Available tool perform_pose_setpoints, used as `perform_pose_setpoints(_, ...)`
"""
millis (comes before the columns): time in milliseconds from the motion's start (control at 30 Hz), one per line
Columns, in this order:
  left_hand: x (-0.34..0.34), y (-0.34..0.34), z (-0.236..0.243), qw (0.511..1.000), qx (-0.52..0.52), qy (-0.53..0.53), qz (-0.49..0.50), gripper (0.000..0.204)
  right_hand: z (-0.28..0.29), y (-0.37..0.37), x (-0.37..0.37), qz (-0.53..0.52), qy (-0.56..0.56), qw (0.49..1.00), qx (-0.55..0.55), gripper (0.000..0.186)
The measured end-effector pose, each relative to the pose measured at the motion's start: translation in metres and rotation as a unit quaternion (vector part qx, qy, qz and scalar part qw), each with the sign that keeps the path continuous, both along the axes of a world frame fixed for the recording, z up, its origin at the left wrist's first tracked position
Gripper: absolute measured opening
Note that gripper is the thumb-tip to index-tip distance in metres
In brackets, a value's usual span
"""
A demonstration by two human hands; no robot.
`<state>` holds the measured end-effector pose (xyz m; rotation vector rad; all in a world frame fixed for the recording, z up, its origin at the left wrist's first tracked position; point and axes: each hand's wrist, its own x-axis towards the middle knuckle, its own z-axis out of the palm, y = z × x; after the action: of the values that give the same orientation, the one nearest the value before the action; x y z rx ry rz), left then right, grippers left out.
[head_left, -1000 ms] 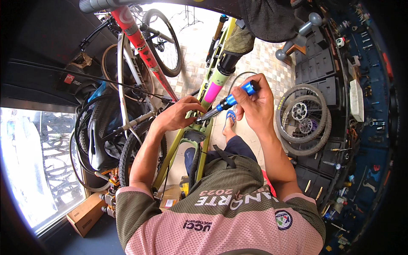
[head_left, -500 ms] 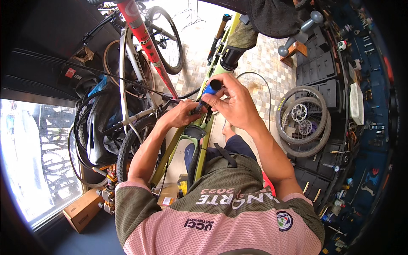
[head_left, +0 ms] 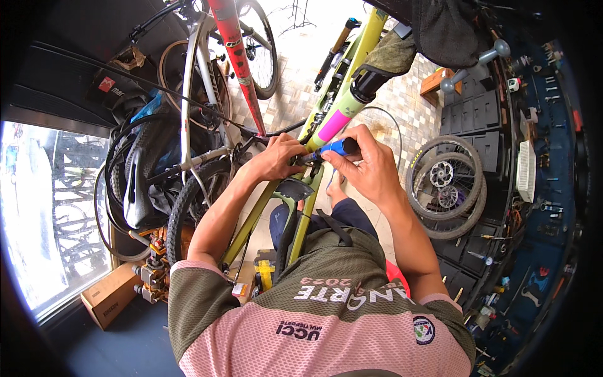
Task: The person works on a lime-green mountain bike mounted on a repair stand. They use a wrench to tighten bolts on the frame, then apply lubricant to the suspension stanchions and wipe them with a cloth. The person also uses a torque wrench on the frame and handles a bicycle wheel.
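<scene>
A green full-suspension bike frame with a pink band on its tube stands before me. My right hand grips a blue-and-black cylindrical tool, whose dark lower end lies at a linkage among the green tubes. Beside that end, my left hand has its fingers curled on the frame; what exactly its fingertips hold is partly hidden. A dark cloth is wrapped around the upper part of the bike.
A red frame, a white bike and tyres and cables crowd the left. Two wheels lean at drawers on the right beside a tool wall. A wooden block and cardboard box are also around.
My right hand and the blue tool first swung left and more end-on, then back right, now lower than a second ago. My left hand stays at the linkage. The view has shifted slightly.
</scene>
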<state>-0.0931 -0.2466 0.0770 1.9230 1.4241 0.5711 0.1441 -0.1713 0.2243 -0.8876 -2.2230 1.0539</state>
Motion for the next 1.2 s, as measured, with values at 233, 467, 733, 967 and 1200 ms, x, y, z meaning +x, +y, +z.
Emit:
perform_pose_setpoints(233,-0.005,-0.005,-0.011,1.0,0.016,0.001,0.024,0.047,-0.017,0.008,0.003,-0.022,0.022,0.999,-0.021,0.041)
perform_pose_setpoints(467,-0.003,-0.001,-0.004,0.999,0.009,0.038,-0.004,0.044,-0.014,0.015,0.005,-0.045,-0.011,0.997,-0.061,0.037)
perform_pose_setpoints(733,-0.001,0.001,-0.006,0.998,0.011,-0.038,0.046,0.041,-0.039,0.035,0.008,-0.082,0.02,0.994,-0.063,0.038)
perform_pose_setpoints(967,0.0,0.002,-0.006,0.998,-0.001,-0.043,0.047,0.042,-0.048,0.042,0.022,-0.097,0.004,0.993,-0.062,0.042)
perform_pose_setpoints(1200,0.0,-0.002,-0.002,0.998,0.002,-0.047,0.05,0.037,-0.012,-0.006,0.02,-0.006,-0.02,0.998,0.057,0.043)
